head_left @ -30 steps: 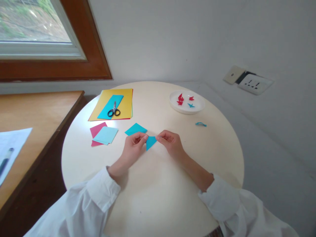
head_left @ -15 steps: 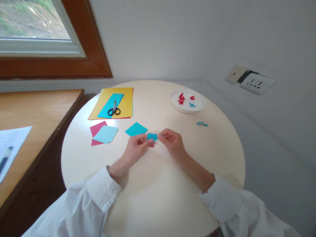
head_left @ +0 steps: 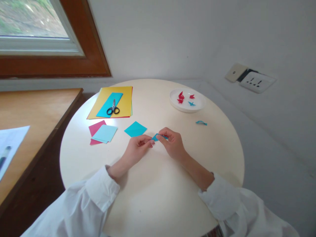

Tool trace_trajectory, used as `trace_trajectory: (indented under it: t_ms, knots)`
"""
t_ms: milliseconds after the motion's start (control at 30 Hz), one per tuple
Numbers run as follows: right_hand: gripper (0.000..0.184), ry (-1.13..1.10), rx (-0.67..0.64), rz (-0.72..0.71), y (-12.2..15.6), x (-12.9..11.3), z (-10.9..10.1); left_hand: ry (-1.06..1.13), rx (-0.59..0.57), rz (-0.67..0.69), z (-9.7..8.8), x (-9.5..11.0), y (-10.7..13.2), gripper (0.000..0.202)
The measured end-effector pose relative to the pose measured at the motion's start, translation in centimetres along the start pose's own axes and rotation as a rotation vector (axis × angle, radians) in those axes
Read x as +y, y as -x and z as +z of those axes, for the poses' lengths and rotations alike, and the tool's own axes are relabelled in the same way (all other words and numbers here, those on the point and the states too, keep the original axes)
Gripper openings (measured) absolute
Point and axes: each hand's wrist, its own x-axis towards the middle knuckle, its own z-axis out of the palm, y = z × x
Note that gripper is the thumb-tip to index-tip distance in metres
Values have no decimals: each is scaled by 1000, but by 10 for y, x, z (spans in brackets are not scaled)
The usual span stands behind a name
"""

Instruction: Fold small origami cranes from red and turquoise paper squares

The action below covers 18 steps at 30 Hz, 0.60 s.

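A small folded piece of blue paper is held just above the table between my two hands. My left hand pinches its left end with thumb and fingers. On the other side my right hand grips it, and its fingertips cover part of the paper. Just beyond my left hand a blue paper square lies flat. Farther left are light blue paper squares resting on dark pink paper squares.
Scissors lie on a blue paper strip over yellow sheets. A white dish holds several small folded red and blue paper pieces. A curled blue paper strip sits in front of it on the round table.
The blue paper has turned and now shows as a smaller, slanted shape between my fingers. My right fingers have shifted slightly over it, and the view has moved a little.
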Motion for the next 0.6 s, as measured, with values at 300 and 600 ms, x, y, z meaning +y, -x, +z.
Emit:
trace_trajectory:
  t_ms: [300,600]
  knots:
    - [35,-41,-93,-120,2,8,-3,225,12,-172,-6,11,2,24]
    - [20,82,-68,-155,1,5,-6,356,6,-147,-8,10,2,48]
